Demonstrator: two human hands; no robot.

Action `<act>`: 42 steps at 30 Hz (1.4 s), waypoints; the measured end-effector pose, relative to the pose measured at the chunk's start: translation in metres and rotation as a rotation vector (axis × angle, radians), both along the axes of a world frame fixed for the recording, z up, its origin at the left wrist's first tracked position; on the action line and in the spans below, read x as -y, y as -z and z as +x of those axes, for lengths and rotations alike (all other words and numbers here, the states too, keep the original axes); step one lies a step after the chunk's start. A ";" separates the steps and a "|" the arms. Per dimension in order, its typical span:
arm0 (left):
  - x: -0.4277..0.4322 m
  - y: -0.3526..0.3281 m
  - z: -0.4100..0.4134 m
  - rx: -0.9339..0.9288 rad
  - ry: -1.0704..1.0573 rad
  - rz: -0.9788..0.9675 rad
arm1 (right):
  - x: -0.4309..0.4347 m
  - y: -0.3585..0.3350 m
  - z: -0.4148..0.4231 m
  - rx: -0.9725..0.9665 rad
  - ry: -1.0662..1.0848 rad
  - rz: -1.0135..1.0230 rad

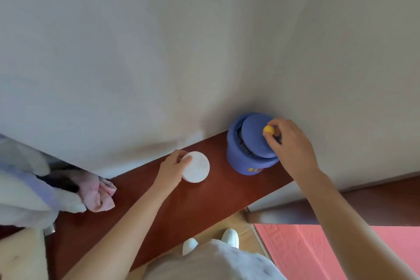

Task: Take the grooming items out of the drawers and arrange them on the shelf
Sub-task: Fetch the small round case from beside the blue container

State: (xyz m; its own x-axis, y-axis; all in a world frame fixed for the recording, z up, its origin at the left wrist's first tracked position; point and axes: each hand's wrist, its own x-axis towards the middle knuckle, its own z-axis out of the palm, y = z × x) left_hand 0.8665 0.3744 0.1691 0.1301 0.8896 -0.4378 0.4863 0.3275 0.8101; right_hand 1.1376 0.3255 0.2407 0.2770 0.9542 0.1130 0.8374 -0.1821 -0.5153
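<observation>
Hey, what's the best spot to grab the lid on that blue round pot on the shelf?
Pinch the small yellow ball knob on the tilted blue lid from above, as the right hand does. It stands proud of the smooth disc, which sits partly inside the blue round pot.

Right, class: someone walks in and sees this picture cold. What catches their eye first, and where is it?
Probably the blue pot at the right end of the red-brown shelf, its lid tilted open as the right hand pinches the yellow knob. Next, the white round container under the left hand, mid-shelf. Pink and white cloths bunch at the shelf's left.
</observation>
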 end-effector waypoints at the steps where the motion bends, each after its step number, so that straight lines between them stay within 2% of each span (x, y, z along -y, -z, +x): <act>1: 0.004 0.005 -0.002 -0.034 0.002 0.001 | -0.001 0.000 -0.001 0.015 -0.009 -0.005; 16: 0.013 0.038 -0.004 -0.157 0.080 0.049 | -0.010 0.005 -0.018 0.263 -0.017 -0.117; 19: 0.014 0.040 -0.008 -0.279 0.114 0.086 | -0.003 0.003 -0.031 0.267 0.006 0.100; 20: 0.014 0.041 -0.010 -0.328 0.126 0.096 | 0.001 0.003 -0.039 0.238 -0.025 0.176; 22: 0.016 0.042 -0.014 -0.399 0.141 0.102 | 0.007 0.005 -0.054 0.170 -0.164 0.206; 25: 0.019 0.043 -0.020 -0.493 0.178 0.142 | 0.012 0.018 -0.072 0.094 -0.392 0.124; 27: 0.021 0.042 -0.022 -0.538 0.204 0.173 | 0.015 0.028 -0.081 0.076 -0.461 0.058; 33: 0.038 0.020 -0.030 -0.717 0.229 0.372 | 0.025 0.040 -0.116 0.112 -0.467 0.019; 37: 0.062 0.002 -0.052 -0.873 0.255 0.370 | 0.029 0.048 -0.153 0.235 -0.469 -0.144; 42: 0.092 -0.016 -0.091 -0.948 0.162 0.374 | 0.027 0.041 -0.193 0.275 -0.527 -0.208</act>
